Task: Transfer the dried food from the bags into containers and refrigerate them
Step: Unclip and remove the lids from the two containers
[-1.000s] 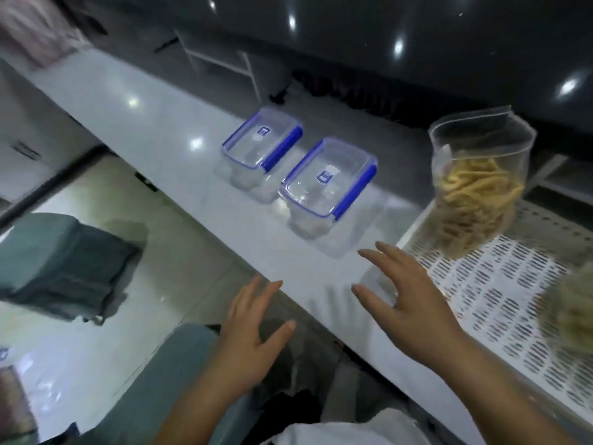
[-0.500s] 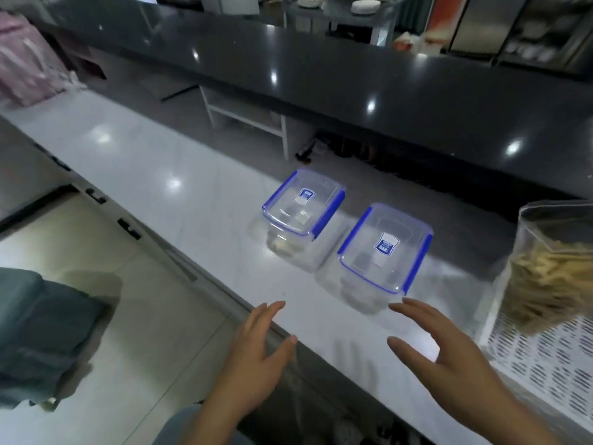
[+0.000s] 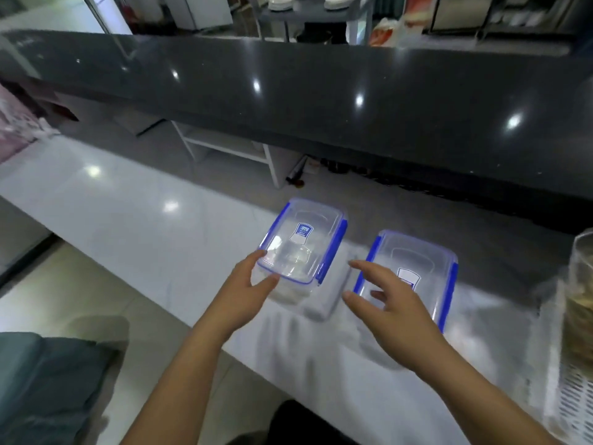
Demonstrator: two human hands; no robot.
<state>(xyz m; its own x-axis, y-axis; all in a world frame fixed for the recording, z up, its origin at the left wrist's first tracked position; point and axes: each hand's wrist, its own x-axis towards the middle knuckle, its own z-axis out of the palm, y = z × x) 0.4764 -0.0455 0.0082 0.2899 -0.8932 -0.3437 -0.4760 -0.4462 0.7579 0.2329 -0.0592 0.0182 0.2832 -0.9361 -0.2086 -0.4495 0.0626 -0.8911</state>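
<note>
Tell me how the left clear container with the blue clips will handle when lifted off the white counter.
The left container looks empty, so it is probably light for its size. Its clear plastic walls look rigid, so it should keep its shape. The smooth plastic may slip a little. The left hand touches its near corner with loosely bent fingers; a full grip seems safer.

I saw a glossy white counter [image 3: 106, 200] catching ceiling-light glare, a dark raised bar top [image 3: 288, 88] behind it, a white shelf frame [image 3: 231, 152] underneath, pale tiled floor [image 3: 48, 293] at left, cluttered shelving at the back.
</note>
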